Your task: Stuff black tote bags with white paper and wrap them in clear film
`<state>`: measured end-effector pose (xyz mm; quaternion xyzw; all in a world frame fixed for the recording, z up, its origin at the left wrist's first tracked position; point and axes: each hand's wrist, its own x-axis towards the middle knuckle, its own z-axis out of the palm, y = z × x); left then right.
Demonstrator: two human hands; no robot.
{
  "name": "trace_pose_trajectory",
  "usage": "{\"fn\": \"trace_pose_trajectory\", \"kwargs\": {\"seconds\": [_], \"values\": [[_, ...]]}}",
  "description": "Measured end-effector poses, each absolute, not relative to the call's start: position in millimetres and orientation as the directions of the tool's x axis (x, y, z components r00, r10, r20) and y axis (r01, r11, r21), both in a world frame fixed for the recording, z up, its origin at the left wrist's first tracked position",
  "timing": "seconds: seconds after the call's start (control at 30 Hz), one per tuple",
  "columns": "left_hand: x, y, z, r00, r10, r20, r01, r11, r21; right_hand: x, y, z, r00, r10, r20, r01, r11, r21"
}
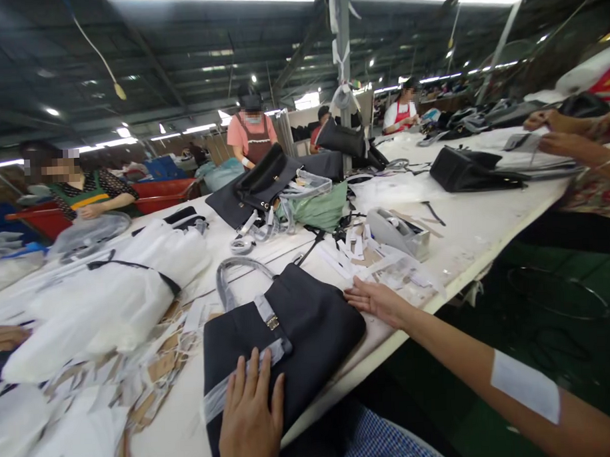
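A black handbag (308,322) lies on the white worktable in front of me, its plastic-wrapped handle (227,278) pointing away. On its front are a gold clasp (272,321) and a strip of clear film. My left hand (252,407) rests flat on the near left part of the bag, fingers spread over the film. At the bag's right edge, my right hand (375,301) is stretched out with palm partly upward, its fingertips at or close to the leather. Nothing shows gripped in either hand.
Paper tags (160,367) and white plastic-wrapped goods (122,301) cover the table's left. A grey tape dispenser (392,229) and scraps stand beyond my right hand. More black bags (263,183) are piled behind. Co-workers (254,130) surround the table; another person's hands (566,136) work at right.
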<state>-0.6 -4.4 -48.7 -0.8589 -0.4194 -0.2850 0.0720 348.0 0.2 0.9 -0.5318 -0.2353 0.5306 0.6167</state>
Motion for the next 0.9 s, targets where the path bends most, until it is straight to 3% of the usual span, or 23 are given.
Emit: {"fn": "trace_pose_trajectory", "kwargs": {"seconds": [0.23,0.4,0.63,0.77,0.9], "values": [[0,-5,-53,0.444,0.693,0.568,0.758,-0.629,0.175,340,29,0,0.368,0.897,-0.245,-0.364,-0.103,-0.926],[-2,-1,-59,0.428,0.666,0.611,0.734,-0.65,0.195,346,31,5,0.385,0.917,-0.104,-0.219,-0.019,-0.976],[-15,11,-68,0.532,0.578,0.619,0.703,-0.709,0.058,388,34,28,0.503,0.856,0.118,0.104,0.076,-0.992],[-15,9,-65,0.535,0.576,0.618,0.719,-0.695,0.025,398,27,44,0.394,0.912,0.113,0.208,0.031,-0.978],[-11,5,-61,0.518,0.594,0.615,0.736,-0.676,0.034,403,30,52,0.35,0.937,0.025,0.179,-0.041,-0.983]]}}
